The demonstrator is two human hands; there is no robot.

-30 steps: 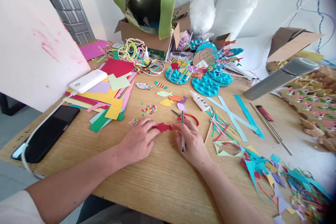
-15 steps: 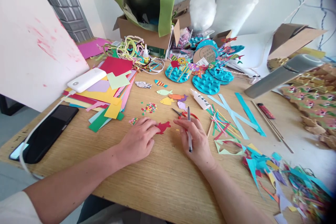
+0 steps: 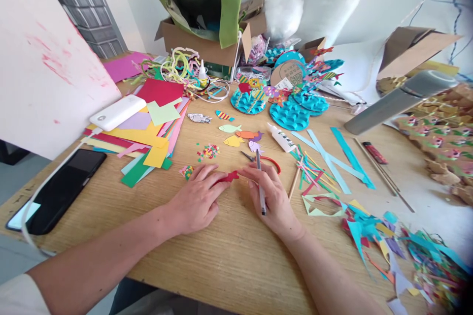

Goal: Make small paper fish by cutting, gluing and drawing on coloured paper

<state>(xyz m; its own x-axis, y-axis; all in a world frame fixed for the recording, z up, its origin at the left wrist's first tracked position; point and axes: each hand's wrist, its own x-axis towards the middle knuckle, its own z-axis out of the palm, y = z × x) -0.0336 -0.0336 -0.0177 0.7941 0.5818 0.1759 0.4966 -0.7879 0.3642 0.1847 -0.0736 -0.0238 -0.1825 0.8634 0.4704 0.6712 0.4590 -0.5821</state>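
My left hand (image 3: 197, 197) lies on the table with its fingers loosely stretched, resting over part of a red paper fish (image 3: 232, 176). The tail end of the fish shows past the fingertips. A pen (image 3: 260, 189) is gripped in my right hand (image 3: 275, 202), whose fingertips are close to that tail. Behind the right hand lie scissors with red handles (image 3: 272, 159), partly covered. Just beyond the left fingers sit a patterned paper piece (image 3: 187, 172) and a pile of paper confetti (image 3: 209, 151). Several other paper fish, among them a yellow one (image 3: 233, 141), lie farther back.
Coloured paper sheets (image 3: 162, 89), a white power bank (image 3: 118, 112) and a black phone (image 3: 66, 192) are on the left. A glue bottle (image 3: 281, 139), paper strips (image 3: 325, 160) and scraps (image 3: 369, 226) lie right. Behind stand blue decorated pieces (image 3: 290, 116), a cardboard box (image 3: 199, 44) and a grey flask (image 3: 399, 103).
My left hand has shifted slightly and covers more of the red fish. My right hand, with the pen, has come a little closer to the fish. The view has turned slightly.
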